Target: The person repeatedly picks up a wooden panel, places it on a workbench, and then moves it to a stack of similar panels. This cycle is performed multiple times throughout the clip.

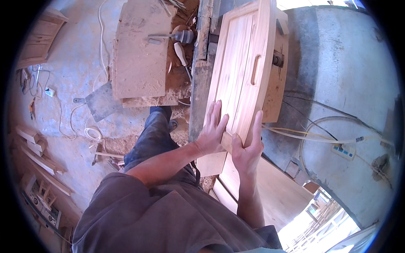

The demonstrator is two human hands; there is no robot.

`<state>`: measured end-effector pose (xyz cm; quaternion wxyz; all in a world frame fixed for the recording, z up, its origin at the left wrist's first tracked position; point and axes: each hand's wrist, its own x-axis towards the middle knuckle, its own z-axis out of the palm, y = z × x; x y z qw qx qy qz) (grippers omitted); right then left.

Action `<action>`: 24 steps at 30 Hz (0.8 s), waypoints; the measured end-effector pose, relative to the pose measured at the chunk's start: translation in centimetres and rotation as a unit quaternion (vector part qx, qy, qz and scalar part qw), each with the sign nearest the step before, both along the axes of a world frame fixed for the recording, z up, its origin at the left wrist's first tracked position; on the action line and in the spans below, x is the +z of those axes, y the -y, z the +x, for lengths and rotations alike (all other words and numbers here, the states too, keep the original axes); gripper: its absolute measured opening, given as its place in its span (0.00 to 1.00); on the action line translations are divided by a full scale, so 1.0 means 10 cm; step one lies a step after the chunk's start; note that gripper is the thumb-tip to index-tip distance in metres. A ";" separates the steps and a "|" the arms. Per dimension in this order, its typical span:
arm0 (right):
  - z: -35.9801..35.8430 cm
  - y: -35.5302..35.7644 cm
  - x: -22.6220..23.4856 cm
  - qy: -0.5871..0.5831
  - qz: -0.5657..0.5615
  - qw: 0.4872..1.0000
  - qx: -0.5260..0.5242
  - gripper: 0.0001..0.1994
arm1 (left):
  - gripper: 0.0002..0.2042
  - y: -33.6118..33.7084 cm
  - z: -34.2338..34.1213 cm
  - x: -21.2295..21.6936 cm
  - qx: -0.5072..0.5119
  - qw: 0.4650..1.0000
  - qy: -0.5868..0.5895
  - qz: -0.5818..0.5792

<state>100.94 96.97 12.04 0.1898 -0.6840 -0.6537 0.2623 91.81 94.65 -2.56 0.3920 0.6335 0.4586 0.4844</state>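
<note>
A long pale wooden panel (240, 67) with a raised frame and a slot-shaped handle cutout (255, 69) lies on a workbench (200, 92), running away from me. My left hand (213, 130) lies flat with spread fingers on the panel's near end. My right hand (248, 147) presses on the panel's near right edge, its thumb around the end rail and its fingers stretched along the side frame. Both hands hold the panel down.
A dusty wooden slab (139, 55) lies left of the bench, with a power tool (179, 36) and a white-handled screwdriver (182, 55) beside it. Sawdust, cables and wood offcuts (40, 156) litter the concrete floor. A power strip (345, 151) and hoses lie to the right.
</note>
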 end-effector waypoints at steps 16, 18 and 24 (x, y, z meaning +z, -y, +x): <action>-0.17 -0.83 0.01 0.009 0.075 0.996 0.039 0.40 | 0.43 -0.71 -0.02 -0.07 0.019 1.000 -0.015 -0.017; -0.20 -0.92 0.03 -0.007 0.067 0.997 0.032 0.40 | 0.43 -0.80 -0.04 -0.09 0.008 1.000 -0.016 -0.025; -0.24 -1.23 0.00 0.010 0.083 0.996 0.032 0.41 | 0.47 -1.10 -0.06 -0.05 0.022 0.999 -0.022 -0.038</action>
